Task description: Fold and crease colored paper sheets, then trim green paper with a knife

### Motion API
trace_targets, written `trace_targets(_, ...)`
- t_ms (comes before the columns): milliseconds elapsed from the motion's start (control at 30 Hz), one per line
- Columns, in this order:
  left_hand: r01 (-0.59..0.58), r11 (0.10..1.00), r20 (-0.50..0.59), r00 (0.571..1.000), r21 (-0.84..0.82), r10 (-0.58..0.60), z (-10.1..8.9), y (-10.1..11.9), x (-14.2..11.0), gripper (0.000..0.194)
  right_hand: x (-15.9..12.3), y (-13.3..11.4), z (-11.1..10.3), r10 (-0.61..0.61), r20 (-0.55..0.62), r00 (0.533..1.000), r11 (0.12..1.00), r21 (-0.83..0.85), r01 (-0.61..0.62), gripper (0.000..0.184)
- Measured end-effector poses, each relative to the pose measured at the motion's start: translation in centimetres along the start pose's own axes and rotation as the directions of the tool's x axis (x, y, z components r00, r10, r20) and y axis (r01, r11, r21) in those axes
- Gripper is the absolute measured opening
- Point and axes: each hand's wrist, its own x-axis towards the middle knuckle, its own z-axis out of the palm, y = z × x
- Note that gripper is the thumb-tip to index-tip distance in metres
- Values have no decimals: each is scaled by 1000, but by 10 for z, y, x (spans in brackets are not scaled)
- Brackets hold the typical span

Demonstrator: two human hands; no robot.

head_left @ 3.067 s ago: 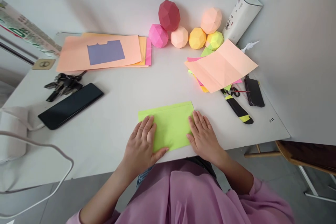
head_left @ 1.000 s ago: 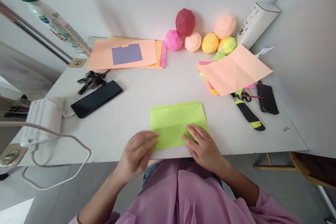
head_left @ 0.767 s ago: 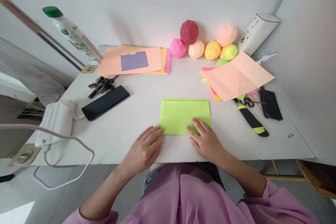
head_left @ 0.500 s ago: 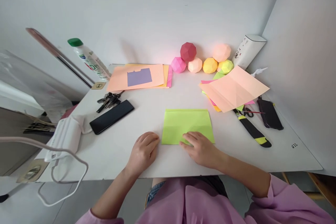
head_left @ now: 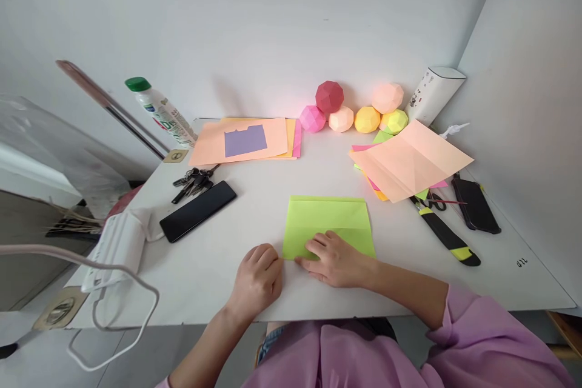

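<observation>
A green sheet of paper [head_left: 330, 213] lies flat on the white table, with a narrow folded strip along its far edge and a faint crease across its middle. At its near left corner rests my left hand [head_left: 259, 276], closed with curled fingers; I see nothing in it. My right hand [head_left: 334, 260] lies over the near part of the sheet. Its fingers are spread and bent a little, with the thumb and index finger by the near edge. The hand covers part of that edge.
At left are a phone [head_left: 198, 211], keys [head_left: 195, 183], a white power strip [head_left: 116, 245] and a bottle [head_left: 163, 110]. Paper stacks [head_left: 209, 142] and faceted paper balls [head_left: 330, 97] sit at the back. A utility knife [head_left: 448, 236], scissors [head_left: 437, 202] and a black case [head_left: 476, 205] lie right.
My right hand has slid left along the near edge of the green paper. My left hand has come up against the paper's near left corner. The camera view has shifted slightly.
</observation>
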Motion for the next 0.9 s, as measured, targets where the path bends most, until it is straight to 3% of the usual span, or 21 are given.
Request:
trace_targets(133,6,1000,-35,999,17,-5,0,-1,-1,24,4,-2,1,-3,32,999,1000,-28,4,35)
trace_targets(467,-69,998,44,997,-3,69,3,1,3,25,20,-6,-3,37,139,990,996,-89,-25,33)
trace_targets(900,-93,994,33,995,50,91,1,5,2,23,-48,6,-15,131,161,978,986,-126,-112,25)
